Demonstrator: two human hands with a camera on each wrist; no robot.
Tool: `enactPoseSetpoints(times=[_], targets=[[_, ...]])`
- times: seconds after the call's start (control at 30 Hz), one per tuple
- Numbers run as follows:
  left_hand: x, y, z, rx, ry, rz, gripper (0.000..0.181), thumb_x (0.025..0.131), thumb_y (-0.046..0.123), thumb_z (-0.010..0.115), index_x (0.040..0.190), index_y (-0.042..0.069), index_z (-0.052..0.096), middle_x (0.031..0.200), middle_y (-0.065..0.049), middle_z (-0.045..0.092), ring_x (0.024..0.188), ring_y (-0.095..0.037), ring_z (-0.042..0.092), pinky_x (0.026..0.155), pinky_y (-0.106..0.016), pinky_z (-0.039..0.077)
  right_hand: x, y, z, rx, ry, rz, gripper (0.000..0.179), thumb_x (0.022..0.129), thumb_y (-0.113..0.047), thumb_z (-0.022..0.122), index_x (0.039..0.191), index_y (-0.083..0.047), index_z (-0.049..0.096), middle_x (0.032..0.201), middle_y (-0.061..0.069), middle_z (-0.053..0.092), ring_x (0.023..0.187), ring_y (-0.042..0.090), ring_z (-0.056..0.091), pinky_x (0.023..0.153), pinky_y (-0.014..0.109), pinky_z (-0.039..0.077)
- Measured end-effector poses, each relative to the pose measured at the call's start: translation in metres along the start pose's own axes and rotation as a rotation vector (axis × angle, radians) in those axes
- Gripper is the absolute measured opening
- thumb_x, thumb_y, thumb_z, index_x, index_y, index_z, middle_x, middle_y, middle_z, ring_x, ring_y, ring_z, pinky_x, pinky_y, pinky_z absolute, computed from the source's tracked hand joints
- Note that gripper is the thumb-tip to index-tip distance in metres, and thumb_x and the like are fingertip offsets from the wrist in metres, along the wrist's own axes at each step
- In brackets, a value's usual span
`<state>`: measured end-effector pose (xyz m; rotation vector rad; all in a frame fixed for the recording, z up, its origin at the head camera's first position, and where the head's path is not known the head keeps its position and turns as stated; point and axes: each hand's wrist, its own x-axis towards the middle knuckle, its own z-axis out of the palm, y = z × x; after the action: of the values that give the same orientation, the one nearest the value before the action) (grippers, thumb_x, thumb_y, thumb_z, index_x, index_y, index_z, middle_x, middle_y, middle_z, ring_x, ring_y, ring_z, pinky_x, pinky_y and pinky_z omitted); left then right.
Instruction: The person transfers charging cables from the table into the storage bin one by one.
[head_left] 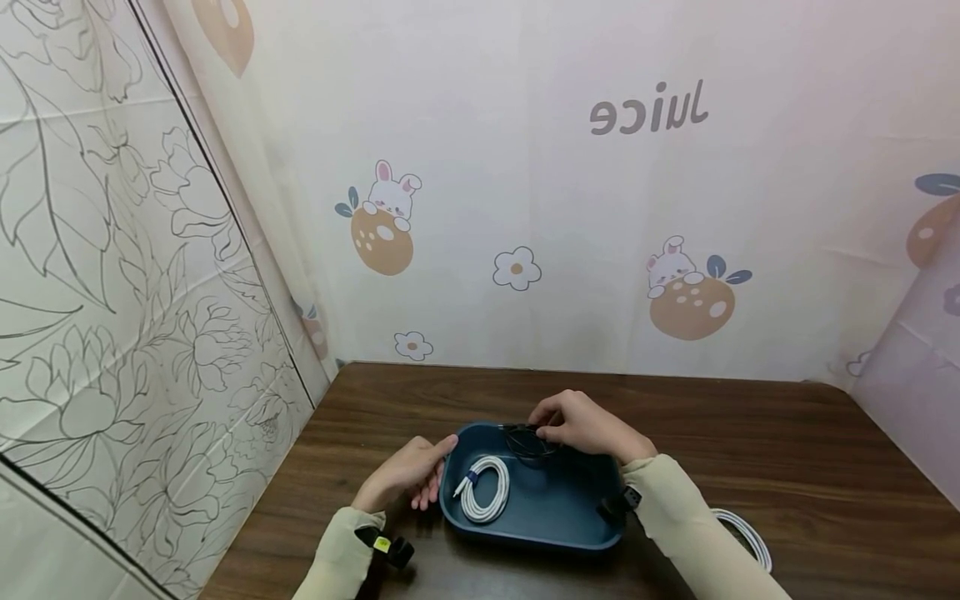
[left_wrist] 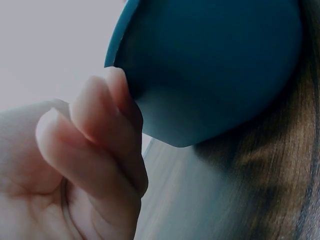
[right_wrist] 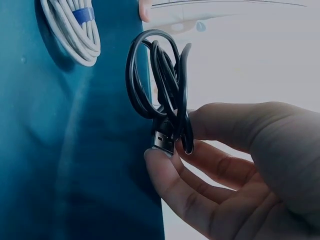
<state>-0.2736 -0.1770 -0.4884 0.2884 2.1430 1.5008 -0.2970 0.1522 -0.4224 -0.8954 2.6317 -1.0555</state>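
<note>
A dark blue tray (head_left: 555,512) with rounded corners sits on the table in the head view. My left hand (head_left: 408,471) holds its left end, thumb at the rim and fingers against the outer wall (left_wrist: 215,75). Over the tray's far side, my right hand (head_left: 588,427) pinches a coiled black USB cable (right_wrist: 157,80) between thumb and fingers. Its metal USB plug (right_wrist: 163,142) shows near the fingertips. Inside the tray, at the left, lies a coiled white cable (head_left: 501,493) bound with a blue strap (right_wrist: 83,15).
Another white cable (head_left: 750,537) lies coiled on the dark wooden table (head_left: 420,387) at the right, partly hidden behind my right sleeve (head_left: 690,521). A printed curtain (head_left: 465,208) hangs at the table's back edge, and a flower-patterned sheet (head_left: 135,275) stands along the left.
</note>
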Motion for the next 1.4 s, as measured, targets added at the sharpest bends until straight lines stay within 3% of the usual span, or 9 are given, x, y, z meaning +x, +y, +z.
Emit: enactPoseSetpoints(times=[0.4, 0.83, 1.4], targets=[[-0.001, 0.000, 0.000, -0.003, 0.000, 0.000, 0.070, 0.104, 0.060, 0.047, 0.058, 0.009, 0.058, 0.048, -0.002, 0.060, 0.034, -0.009, 0.053, 0.033, -0.022, 0.043, 0.006, -0.010, 0.012, -0.009, 0.006, 0.004, 0.015, 0.096, -0.005, 0.071, 0.109, -0.008, 0.076, 0.099, 0.003, 0.073, 0.080, 0.012, 0.065, 0.067, 0.023, 0.058], [-0.001, 0.000, 0.000, -0.002, -0.001, -0.006, 0.070, 0.104, 0.061, 0.047, 0.058, 0.009, 0.059, 0.048, -0.002, 0.060, 0.034, -0.008, 0.054, 0.033, -0.022, 0.043, 0.015, -0.016, 0.032, -0.046, -0.046, -0.046, 0.014, 0.097, -0.005, 0.070, 0.109, -0.008, 0.076, 0.100, 0.003, 0.074, 0.077, 0.010, 0.065, 0.064, 0.022, 0.056], [0.000, 0.001, 0.000, 0.000, -0.001, -0.005, 0.070, 0.105, 0.060, 0.046, 0.058, 0.009, 0.058, 0.047, -0.001, 0.059, 0.034, -0.007, 0.053, 0.033, -0.022, 0.043, 0.020, -0.026, 0.039, -0.045, -0.082, -0.066, 0.012, 0.096, -0.003, 0.070, 0.107, -0.005, 0.075, 0.096, 0.003, 0.073, 0.075, 0.010, 0.064, 0.063, 0.022, 0.057]])
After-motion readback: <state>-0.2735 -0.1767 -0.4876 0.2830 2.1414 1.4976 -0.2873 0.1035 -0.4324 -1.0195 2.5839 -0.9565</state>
